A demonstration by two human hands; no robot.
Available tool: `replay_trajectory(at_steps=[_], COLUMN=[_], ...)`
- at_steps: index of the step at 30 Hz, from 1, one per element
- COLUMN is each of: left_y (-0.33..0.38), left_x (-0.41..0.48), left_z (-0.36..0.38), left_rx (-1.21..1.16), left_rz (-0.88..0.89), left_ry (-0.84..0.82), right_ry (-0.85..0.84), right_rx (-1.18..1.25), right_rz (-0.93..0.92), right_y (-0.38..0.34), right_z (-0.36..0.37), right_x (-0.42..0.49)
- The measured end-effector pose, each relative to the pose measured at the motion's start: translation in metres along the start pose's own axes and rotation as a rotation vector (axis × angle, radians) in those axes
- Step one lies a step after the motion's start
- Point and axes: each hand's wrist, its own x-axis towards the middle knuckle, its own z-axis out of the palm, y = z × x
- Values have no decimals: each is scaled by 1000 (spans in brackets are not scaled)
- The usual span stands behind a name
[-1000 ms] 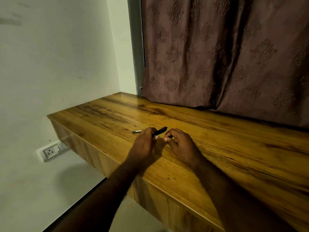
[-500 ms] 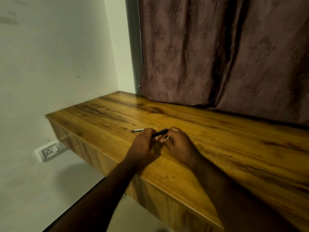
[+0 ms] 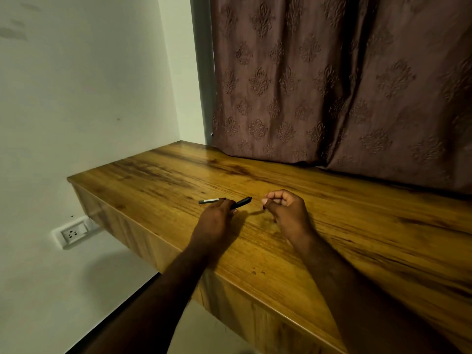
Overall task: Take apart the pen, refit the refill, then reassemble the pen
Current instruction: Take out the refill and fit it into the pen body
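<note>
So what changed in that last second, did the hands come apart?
Yes. The right hand let go of the black pen barrel and drew off rightward, fingers pinched on something tiny. The left hand still holds the barrel. The grey piece stayed put on the wooden desk.

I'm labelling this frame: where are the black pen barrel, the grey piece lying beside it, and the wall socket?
black pen barrel (image 3: 242,202), head view, exposed right end.
grey piece (image 3: 209,201), head view, mid-length, on the wooden desk.
wall socket (image 3: 73,233), head view, faceplate centre.
</note>
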Motion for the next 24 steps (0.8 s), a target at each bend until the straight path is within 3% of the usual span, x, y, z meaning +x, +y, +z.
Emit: replay_trajectory(at_steps=[3, 6, 24], left_y=[2, -1, 5], left_x=[-1, 0, -2], left_z=[0, 3, -2], left_rx=[16, 71, 4], left_rz=[22, 42, 40], left_ry=[14, 28, 52], right_ry=[-49, -117, -176], right_rx=[264, 368, 368], right_rz=[121, 179, 141], right_y=[-4, -7, -4], right_z=[-3, -5, 0], right_x=[-2, -3, -8])
